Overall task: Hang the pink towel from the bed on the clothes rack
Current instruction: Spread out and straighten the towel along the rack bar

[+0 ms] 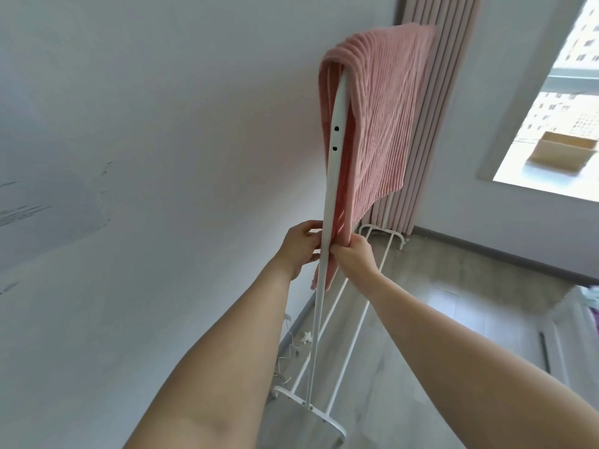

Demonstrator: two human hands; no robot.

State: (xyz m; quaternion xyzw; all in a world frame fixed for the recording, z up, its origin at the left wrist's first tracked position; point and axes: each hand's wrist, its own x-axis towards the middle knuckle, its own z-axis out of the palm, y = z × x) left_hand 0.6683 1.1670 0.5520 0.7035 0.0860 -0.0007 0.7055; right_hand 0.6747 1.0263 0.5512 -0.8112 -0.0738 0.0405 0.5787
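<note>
The pink ribbed towel [382, 118] is draped over the top bar of the white clothes rack [334, 176], hanging down on both sides. My right hand [351, 256] pinches the lower edge of the towel on the near side, just right of the rack's upright post. My left hand [301, 246] is on the other side of the post, its fingers closed toward the towel's far layer; the post hides the exact contact. Part of the towel's lower end hangs below my hands.
A white wall [146, 157] runs close along the rack's left side. Pink curtains [434, 92] hang behind it, next to a window [557, 124]. The rack's base rails [350, 335] stand on the grey wood floor. A bed edge [580, 319] shows at right.
</note>
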